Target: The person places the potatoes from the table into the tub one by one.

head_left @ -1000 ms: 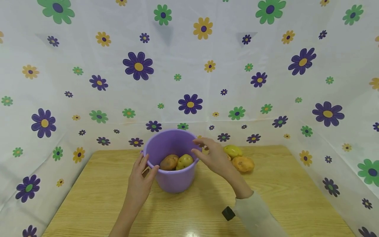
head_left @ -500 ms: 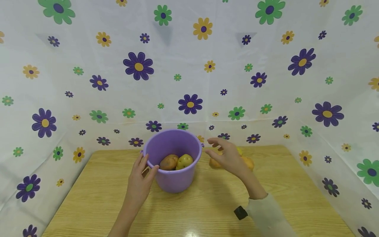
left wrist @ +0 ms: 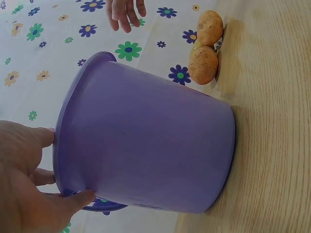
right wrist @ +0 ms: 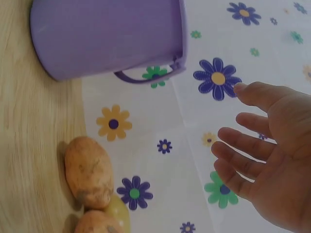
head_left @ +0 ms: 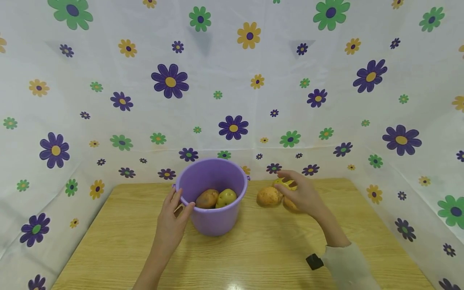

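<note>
A purple bucket [head_left: 214,219] [left wrist: 146,141] [right wrist: 107,34] stands on the wooden table [head_left: 253,249] and holds a brown potato [head_left: 207,198] and a yellowish potato [head_left: 226,197]. My left hand [head_left: 180,202] [left wrist: 29,194] grips the bucket's left rim, thumb on one side and fingers on the other. My right hand [head_left: 295,192] [right wrist: 262,160] hovers with spread fingers over three potatoes lying right of the bucket and holds nothing. A brown potato [head_left: 269,197] [right wrist: 89,171] lies nearest the bucket. My hand partly hides a yellow one [head_left: 286,183] and an orange one [head_left: 290,205].
White cloth printed with purple, green and yellow flowers [head_left: 232,100] walls the table at the back and both sides. The bucket's thin handle [right wrist: 146,75] hangs down at its side. Bare wood lies in front of the bucket and to its left.
My right hand has left the bucket's rim and moved right, down over the potatoes on the table. The left hand and the bucket have stayed still.
</note>
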Available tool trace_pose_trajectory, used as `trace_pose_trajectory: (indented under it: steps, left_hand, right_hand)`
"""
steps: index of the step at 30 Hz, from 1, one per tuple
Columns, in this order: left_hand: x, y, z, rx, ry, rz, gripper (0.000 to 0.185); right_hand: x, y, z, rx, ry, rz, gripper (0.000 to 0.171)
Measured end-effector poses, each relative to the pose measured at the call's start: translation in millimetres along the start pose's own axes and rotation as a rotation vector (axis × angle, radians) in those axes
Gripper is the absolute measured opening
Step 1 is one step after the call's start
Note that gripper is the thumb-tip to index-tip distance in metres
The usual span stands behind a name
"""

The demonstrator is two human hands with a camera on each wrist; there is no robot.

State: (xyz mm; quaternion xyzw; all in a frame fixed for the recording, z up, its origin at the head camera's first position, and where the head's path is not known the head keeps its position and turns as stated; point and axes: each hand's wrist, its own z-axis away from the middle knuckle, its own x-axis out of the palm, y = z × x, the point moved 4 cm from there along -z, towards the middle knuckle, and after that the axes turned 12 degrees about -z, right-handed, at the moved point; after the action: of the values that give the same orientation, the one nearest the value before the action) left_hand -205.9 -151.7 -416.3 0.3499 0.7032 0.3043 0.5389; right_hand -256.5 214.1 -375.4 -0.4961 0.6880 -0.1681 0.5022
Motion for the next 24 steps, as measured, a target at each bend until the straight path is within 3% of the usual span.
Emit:
trace_pose_trajectory:
  steps: [24]
  left_hand:
    - [0.5, -1.4, 0.4, 0.015, 0.009, 0.006, 0.071]
  right_hand:
    - [-75, 58, 46, 0.121, 0.053, 0.122, 0.044]
